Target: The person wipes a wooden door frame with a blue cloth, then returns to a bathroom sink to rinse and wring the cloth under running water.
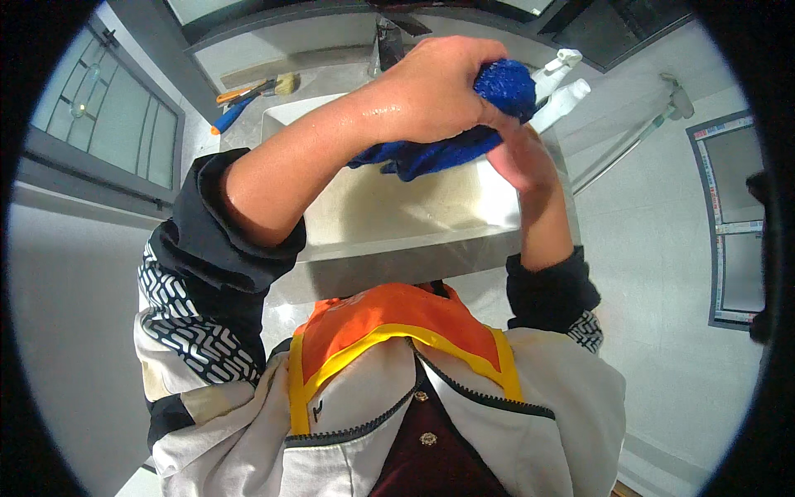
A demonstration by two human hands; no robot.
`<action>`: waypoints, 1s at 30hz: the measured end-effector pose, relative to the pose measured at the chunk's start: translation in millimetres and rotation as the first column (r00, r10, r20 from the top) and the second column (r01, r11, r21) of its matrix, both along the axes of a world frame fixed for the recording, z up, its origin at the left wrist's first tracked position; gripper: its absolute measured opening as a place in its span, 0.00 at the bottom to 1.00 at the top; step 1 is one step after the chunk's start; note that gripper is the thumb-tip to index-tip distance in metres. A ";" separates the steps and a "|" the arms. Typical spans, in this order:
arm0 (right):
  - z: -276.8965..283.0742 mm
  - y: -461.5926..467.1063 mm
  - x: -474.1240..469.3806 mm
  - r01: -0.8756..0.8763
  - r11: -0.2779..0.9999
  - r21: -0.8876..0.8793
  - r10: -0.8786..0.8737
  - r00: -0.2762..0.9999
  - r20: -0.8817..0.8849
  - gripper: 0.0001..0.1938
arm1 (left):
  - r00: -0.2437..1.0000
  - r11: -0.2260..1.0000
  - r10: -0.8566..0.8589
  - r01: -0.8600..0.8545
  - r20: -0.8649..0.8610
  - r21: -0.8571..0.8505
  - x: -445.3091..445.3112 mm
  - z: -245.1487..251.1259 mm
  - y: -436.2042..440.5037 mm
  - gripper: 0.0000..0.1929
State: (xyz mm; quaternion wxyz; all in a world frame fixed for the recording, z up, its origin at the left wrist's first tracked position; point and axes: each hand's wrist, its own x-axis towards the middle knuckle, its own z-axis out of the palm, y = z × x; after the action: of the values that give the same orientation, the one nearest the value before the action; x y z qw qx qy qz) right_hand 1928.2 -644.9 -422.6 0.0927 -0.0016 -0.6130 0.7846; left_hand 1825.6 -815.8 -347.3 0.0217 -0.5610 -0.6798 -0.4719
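A wet blue cloth (435,152) is bunched up above the white washbasin (410,199). My left hand (444,87) is wrapped around it from the left, its skin shiny with moisture. From the right, my right hand (525,155) grips the same cloth, partly hidden behind it and the left hand. One wad of cloth bulges out past the left fingers, while a loose fold hangs below the left wrist. Some pale, slightly cloudy water seems to cover the basin floor. Behind my left hand stands a dark faucet (390,43), partly covered.
On the counter left of the basin lie a paintbrush (282,85) and tools with orange and blue handles (235,115). Two white bottles, a spray bottle (559,68) and a capped bottle (562,105), stand at the right. A shower hose or rail (612,163) runs along the right wall.
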 end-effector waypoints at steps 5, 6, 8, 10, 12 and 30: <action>-50.3 13.4 31.7 0.179 0.970 -0.164 -0.096 0.903 0.419 0.31 | 0.927 0.997 -0.054 0.029 0.370 0.072 -13.0 -1.1 -10.7 0.23; -59.0 9.8 33.7 0.096 0.973 -0.210 0.026 0.859 0.512 0.35 | 0.924 0.995 -0.061 0.027 0.378 0.092 -15.3 0.1 -11.8 0.23; -77.4 -3.0 32.2 0.093 0.962 -0.257 0.114 0.718 0.687 0.43 | 0.887 0.990 -0.138 0.106 0.441 0.097 -16.4 1.3 -12.9 0.23; -92.6 -14.2 25.0 0.074 0.956 -0.285 0.170 0.652 0.739 0.46 | 0.914 0.988 -0.143 0.107 0.381 0.113 -13.5 1.3 -12.0 0.22; -99.8 -16.1 16.6 -0.028 0.946 -0.324 0.277 0.593 0.756 0.44 | 0.971 0.989 -0.124 0.106 0.202 0.100 -9.3 -0.4 -10.2 0.22; -85.2 -81.5 -78.4 -0.108 0.666 -0.738 0.268 0.958 0.102 0.33 | 0.730 0.938 -0.332 0.320 0.598 0.131 25.3 -21.0 -33.7 0.23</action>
State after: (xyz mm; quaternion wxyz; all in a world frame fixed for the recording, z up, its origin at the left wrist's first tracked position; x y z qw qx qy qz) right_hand 1849.8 -726.4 -507.8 -0.0598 -0.0541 -0.2557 0.9634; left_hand 1850.9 -849.5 -368.3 -0.2768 -0.4881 -0.5364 -0.6304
